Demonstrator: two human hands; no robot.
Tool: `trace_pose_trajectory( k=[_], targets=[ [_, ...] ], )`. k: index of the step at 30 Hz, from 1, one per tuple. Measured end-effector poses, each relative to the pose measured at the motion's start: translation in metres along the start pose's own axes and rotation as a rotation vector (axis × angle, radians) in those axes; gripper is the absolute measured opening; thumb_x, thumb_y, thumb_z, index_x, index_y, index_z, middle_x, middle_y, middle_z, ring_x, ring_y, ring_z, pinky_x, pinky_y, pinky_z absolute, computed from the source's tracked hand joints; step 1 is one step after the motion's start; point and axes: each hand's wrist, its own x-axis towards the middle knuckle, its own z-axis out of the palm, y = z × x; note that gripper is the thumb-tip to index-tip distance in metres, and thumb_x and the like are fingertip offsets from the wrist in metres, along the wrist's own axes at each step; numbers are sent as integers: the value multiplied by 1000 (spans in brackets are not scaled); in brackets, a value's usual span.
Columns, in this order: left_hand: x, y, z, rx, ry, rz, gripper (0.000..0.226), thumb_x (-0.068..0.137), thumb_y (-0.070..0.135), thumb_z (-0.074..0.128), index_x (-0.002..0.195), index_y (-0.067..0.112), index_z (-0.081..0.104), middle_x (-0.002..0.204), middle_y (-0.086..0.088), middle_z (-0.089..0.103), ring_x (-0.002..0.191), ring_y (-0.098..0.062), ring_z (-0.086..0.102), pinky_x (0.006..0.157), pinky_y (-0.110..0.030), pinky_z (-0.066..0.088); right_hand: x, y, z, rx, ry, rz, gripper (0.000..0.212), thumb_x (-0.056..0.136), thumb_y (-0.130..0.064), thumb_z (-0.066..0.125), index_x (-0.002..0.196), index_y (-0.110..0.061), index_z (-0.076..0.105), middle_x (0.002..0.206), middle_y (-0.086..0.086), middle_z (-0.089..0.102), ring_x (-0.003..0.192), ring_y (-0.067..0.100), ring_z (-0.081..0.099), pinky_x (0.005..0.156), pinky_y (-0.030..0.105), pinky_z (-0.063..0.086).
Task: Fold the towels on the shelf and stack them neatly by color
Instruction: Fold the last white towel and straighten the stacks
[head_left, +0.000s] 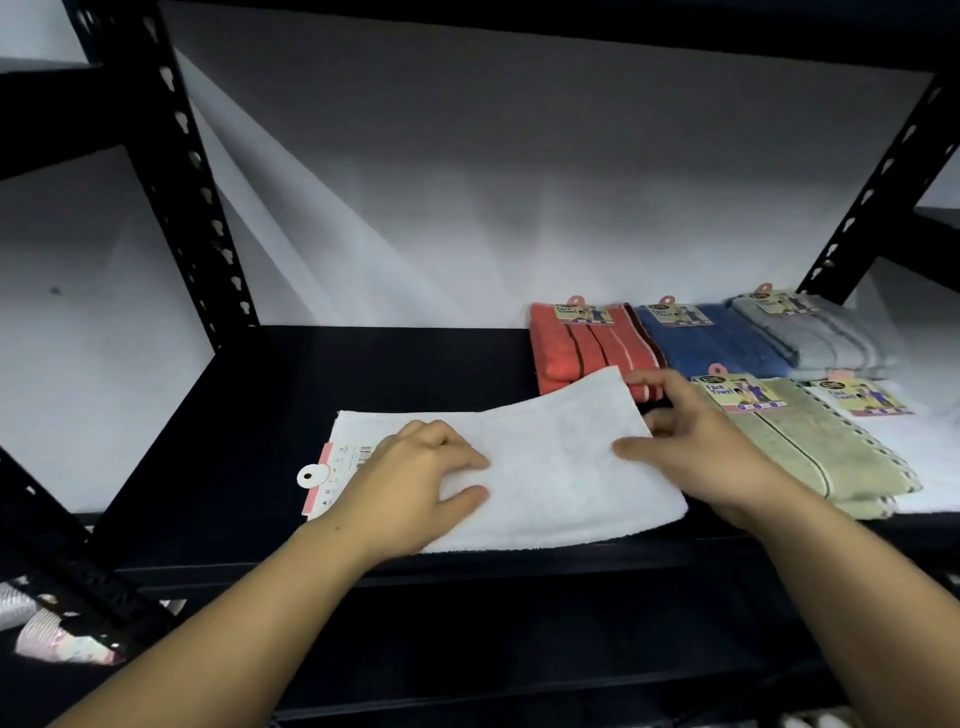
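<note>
I note my left hand (415, 478) pressing flat, my right hand (691, 441) pinching the white towel (561, 478); slippage risks skewing the fold.

- The single head view looks forward and down from close range into a black shelf (415, 364).
- No second view.
</note>
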Motion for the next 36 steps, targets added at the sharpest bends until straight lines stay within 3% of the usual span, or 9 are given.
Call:
trace_pose_trajectory(
  k=[4, 6, 8, 12, 15, 18, 23, 26, 36],
  targets=[
    [8, 13, 5, 28, -35, 41, 46, 91, 67, 48, 130, 49, 64, 118, 25, 47, 123, -4, 41, 108, -33, 37, 1, -25, -23, 33, -125, -129, 28, 83, -1, 81, 101, -21, 75, 99, 29, 65, 86, 30, 58, 81, 47, 44],
    [16, 24, 11, 41, -42, 46, 41, 94, 62, 54, 133, 49, 62, 120, 22, 46, 123, -5, 40, 109, -33, 34, 5, -40, -27, -49, -101, -164, 20, 80, -8, 82, 94, -22, 77, 86, 16, 57, 80, 25, 50, 77, 42, 37],
    [25, 34, 16, 35, -59, 46, 41, 95, 61, 54, 134, 49, 61, 123, 20, 47, 125, -7, 39, 111, -34, 33, 6, -56, -27, -72, -78, -180, 20, 83, -2, 78, 92, -20, 77, 78, 6, 54, 74, 20, 48, 73, 37, 35],
    [36, 34, 10, -73, -97, 59, 39, 98, 46, 58, 136, 38, 63, 131, 18, 49, 130, -6, 40, 113, -33, 36, 8, -83, -11, -52, -108, -191, 21, 88, 7, 68, 93, -12, 77, 70, 6, 50, 57, 10, 45, 56, 19, 35],
    [24, 3, -20, -118, -11, 13, 35, 90, 30, 65, 125, 31, 70, 125, 19, 58, 119, -4, 51, 108, -30, 42, 9, -99, 15, 2, -209, -117, 18, 90, 8, 66, 97, -6, 74, 56, -8, 54, 48, 1, 48, 47, 13, 40],
    [-7, -43, -54, -140, -1, -36, 40, 76, 41, 66, 115, 38, 71, 118, 25, 62, 117, -1, 56, 105, -31, 46, 14, -105, 57, -36, -339, -82, 15, 89, 4, 70, 102, -2, 73, 61, -6, 59, 57, 5, 58, 54, 19, 51],
    [-39, -69, -57, -206, -76, -42, 54, 76, 59, 78, 127, 45, 67, 132, 33, 58, 131, 5, 50, 114, -31, 39, 26, -95, 133, -206, -414, -38, 15, 85, -3, 77, 99, -6, 73, 64, 2, 66, 58, 17, 70, 67, 34, 65],
    [-42, -69, -48, -197, -21, -48, 58, 73, 63, 76, 127, 46, 66, 134, 37, 55, 133, 5, 46, 115, -32, 39, 29, -89, 161, -288, -432, -21, 17, 82, -6, 79, 97, -8, 72, 74, 10, 74, 62, 18, 73, 71, 37, 66],
    [-42, -72, -47, -171, -8, -68, 58, 72, 64, 76, 127, 47, 65, 131, 37, 56, 133, 3, 46, 113, -32, 42, 34, -85, 184, -333, -361, -45, 6, 81, -2, 74, 83, -8, 74, 75, 11, 77, 69, 24, 78, 77, 37, 66]
  ],
)
